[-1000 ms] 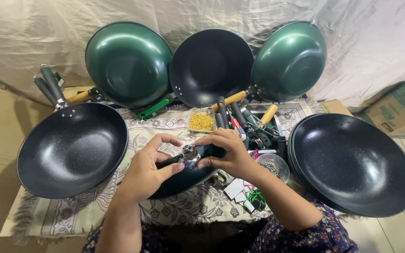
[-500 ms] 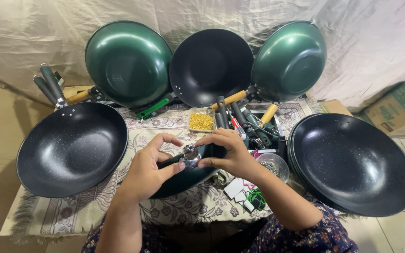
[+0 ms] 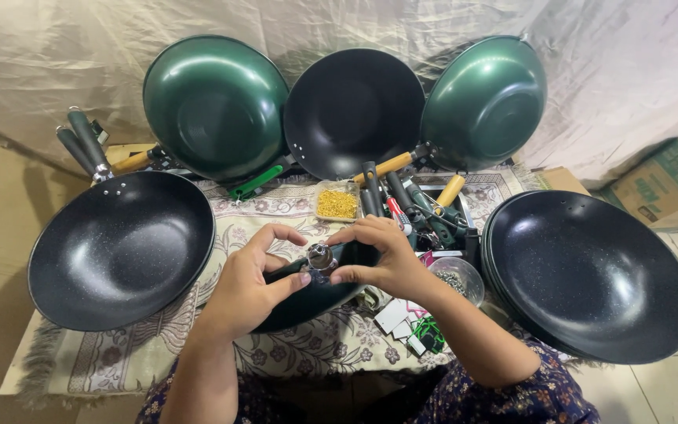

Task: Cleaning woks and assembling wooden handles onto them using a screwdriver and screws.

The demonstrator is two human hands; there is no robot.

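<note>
My left hand [image 3: 253, 283] and my right hand [image 3: 382, 255] meet over a dark green pan lid [image 3: 315, 297] that lies on the patterned cloth [image 3: 158, 345]. Between the fingertips of both hands sits a small shiny metal knob [image 3: 320, 257] at the lid's top. My left thumb and fingers pinch the knob from the left, and my right fingers close on it from the right. The lid is mostly hidden under my hands.
A black pan with handle [image 3: 119, 247] lies left, a stack of black pans [image 3: 590, 275] right. Two green woks [image 3: 213, 106] [image 3: 484, 102] and a black wok [image 3: 353, 110] lean on the back sheet. A tray of yellow bits [image 3: 337, 202], loose handles [image 3: 406, 200], a bowl of screws [image 3: 457, 279] and a cardboard box [image 3: 665, 180] are nearby.
</note>
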